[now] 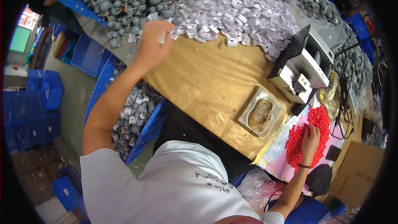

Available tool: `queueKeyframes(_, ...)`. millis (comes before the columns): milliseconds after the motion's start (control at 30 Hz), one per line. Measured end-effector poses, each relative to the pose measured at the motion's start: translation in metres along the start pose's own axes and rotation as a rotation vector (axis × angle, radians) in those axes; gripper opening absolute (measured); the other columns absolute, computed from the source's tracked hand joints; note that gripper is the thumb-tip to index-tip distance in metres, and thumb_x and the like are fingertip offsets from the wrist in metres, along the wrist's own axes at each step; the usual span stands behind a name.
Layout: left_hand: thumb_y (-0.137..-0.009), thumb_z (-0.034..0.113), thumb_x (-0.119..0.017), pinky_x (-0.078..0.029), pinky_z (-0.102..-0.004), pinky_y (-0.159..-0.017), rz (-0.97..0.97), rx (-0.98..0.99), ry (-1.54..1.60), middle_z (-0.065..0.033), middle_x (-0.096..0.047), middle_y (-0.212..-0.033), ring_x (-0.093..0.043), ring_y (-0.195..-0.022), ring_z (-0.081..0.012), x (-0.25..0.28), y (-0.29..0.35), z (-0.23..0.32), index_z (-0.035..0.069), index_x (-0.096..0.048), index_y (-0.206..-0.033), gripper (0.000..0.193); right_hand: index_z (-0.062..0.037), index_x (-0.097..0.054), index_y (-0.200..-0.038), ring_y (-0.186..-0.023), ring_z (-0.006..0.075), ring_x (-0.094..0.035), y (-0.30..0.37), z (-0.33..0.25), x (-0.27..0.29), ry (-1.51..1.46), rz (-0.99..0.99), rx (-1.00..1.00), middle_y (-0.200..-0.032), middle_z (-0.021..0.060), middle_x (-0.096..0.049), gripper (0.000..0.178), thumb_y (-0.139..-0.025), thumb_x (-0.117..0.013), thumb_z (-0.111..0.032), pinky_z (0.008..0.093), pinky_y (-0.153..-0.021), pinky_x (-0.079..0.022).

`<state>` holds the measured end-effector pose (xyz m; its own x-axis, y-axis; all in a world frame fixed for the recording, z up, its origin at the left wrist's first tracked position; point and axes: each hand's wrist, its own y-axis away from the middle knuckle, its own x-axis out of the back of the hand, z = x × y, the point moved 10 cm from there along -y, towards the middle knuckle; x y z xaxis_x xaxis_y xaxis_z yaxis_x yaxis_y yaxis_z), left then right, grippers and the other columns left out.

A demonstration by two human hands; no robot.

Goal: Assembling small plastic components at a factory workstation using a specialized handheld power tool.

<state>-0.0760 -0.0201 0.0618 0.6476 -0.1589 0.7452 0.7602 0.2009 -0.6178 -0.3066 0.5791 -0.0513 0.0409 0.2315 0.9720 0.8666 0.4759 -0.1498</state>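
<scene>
My left hand [155, 43] is curled at the far edge of the bare tabletop, where a heap of grey round parts [120, 4] meets a heap of small white plastic parts [244, 10]. A bit of white shows against its fingers, seemingly one of those white parts. Off to the right, my right hand [311, 141] reaches into a spread of small red pieces [294, 145], fingers bent together among them. Whatever its fingertips hold is hidden. Between the hands lies a square metal block with an oval hollow [261, 112].
A white device with a black panel [304, 68] stands at the right, cables behind it. Below my left arm, a blue crate [143, 141] holds grey and white parts. A black flat object [333, 153] and a cardboard box [354, 174] are right of the red pieces.
</scene>
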Motion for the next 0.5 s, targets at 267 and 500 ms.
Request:
queueKeyframes(267,-0.079,0.01,-0.068,-0.048,-0.0462,-0.082,-0.351,-0.205,-0.094,-0.0113,-0.061,-0.101,-0.056,-0.099,-0.0322,-0.186,-0.045,0.107,0.007,-0.066,-0.109,0.03,-0.0012,-0.064,-0.096,-0.089,0.0371,-0.061,-0.007,-0.014,0.013,0.032,0.006,0.04,-0.094,0.017,-0.061,0.009,-0.087,-0.065,-0.002,0.0444,-0.078,-0.049)
queueKeyframes(500,-0.079,0.009,-0.068,-0.048,-0.0434,-0.083,-0.423,-0.098,0.129,-0.0138,-0.055,-0.096,-0.055,-0.098,-0.0355,-0.177,-0.027,0.111,0.004,-0.061,-0.1,0.022,-0.0029,-0.062,-0.089,-0.086,0.0359,-0.06,-0.004,-0.001,0.008,0.077,-0.017,0.016,-0.089,0.0154,-0.062,0.007,-0.083,-0.066,-0.002,0.0463,-0.074,-0.048)
